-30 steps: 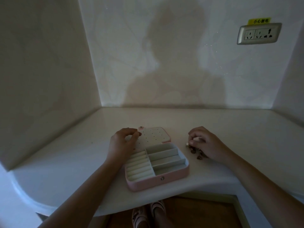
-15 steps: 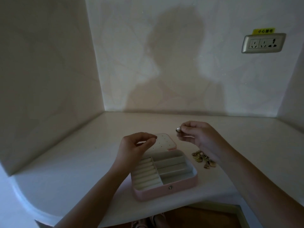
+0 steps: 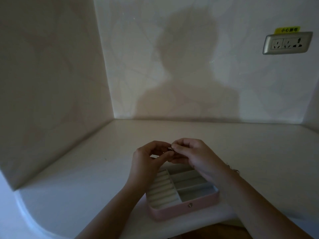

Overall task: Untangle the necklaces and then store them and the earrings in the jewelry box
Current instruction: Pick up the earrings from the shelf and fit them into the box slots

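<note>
A small shiny piece, probably an earring (image 3: 170, 150), is pinched between the fingertips (image 3: 176, 147) of both hands, which are closed on it from the two sides. What kind of piece it is cannot be told with certainty, because it is almost covered. The left hand (image 3: 148, 161) is curled round it from the left and the right hand (image 3: 195, 156) from the right, and both are held in the air just above the far part of the jewelry box (image 3: 183, 211). The box stands open on the near edge of the white shelf (image 3: 86, 169), with ring rolls in its left half and long compartments in its right half. All of them look empty. Its far part is hidden behind the hands. For this step a light but firm pinch is advised. The piece is best kept over the open tray, so that it is caught there if it slips. Any back piece should be pulled off straight, not twisted. A little more jewelry (image 3: 235, 170) is seen just to the right of the right wrist, and it should not be swept off the shelf by the forearm.
</note>
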Available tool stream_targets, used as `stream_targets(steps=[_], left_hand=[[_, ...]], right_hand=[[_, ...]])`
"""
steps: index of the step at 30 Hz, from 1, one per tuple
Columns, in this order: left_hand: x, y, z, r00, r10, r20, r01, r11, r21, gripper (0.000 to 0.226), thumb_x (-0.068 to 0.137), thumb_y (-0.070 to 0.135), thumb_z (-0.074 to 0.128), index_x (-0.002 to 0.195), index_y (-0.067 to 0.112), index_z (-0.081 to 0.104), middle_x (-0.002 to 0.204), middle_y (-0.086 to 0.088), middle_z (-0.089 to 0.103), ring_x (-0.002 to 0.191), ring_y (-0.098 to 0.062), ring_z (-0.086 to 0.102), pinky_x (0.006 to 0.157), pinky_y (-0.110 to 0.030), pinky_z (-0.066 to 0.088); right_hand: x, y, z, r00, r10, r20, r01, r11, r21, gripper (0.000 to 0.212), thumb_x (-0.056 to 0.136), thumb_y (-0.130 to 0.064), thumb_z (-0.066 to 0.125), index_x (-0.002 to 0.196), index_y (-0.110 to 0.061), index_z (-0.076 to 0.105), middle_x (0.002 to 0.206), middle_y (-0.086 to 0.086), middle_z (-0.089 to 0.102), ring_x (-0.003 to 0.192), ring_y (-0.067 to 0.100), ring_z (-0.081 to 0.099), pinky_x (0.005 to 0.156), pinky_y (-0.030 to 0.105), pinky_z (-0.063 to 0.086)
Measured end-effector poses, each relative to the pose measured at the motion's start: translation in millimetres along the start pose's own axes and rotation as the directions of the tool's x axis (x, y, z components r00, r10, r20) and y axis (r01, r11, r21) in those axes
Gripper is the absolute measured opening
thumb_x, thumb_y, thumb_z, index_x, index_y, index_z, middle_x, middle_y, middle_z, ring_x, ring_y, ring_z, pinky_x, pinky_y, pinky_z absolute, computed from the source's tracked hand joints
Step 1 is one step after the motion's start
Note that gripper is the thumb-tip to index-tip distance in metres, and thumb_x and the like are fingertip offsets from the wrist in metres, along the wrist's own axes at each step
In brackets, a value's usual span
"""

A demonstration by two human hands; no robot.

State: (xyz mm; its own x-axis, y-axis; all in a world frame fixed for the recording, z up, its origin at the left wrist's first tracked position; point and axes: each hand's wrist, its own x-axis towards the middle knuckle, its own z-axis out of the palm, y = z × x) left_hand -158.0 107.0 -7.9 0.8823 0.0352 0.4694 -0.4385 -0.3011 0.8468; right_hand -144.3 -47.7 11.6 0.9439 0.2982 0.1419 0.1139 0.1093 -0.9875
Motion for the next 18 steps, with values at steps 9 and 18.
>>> stream_targets(steps=[9, 18], left_hand=[[1, -4, 4, 1.0, 0.027, -0.016, -0.024, 0.991, 0.134, 0.013, 0.08, 0.016, 0.075, 0.078, 0.027, 0.07, 0.073, 0.016, 0.069, 0.071, 0.002, 0.063, 0.06, -0.01, 0.047], [5, -1, 3, 0.991, -0.009, 0.13, -0.016, 0.981, 0.193, 0.018, 0.085, 0.016, 0.069, 0.088, 0.033, 0.069, 0.079, 0.019, 0.069, 0.075, 0.008, 0.063, 0.065, -0.005, 0.045]], right_hand=[[2, 4, -7, 0.999, 0.041, -0.026, -0.041, 0.999, 0.007, 0.01, 0.08, -0.001, 0.069, 0.089, 0.002, 0.072, 0.08, 0.013, 0.074, 0.073, 0.02, 0.072, 0.066, 0.019, 0.056], [6, 10, -9, 0.996, 0.04, -0.079, -0.05, 0.99, -0.13, 0.009, 0.078, -0.004, 0.075, 0.086, -0.002, 0.075, 0.071, 0.01, 0.073, 0.062, 0.013, 0.068, 0.06, 0.016, 0.054]])
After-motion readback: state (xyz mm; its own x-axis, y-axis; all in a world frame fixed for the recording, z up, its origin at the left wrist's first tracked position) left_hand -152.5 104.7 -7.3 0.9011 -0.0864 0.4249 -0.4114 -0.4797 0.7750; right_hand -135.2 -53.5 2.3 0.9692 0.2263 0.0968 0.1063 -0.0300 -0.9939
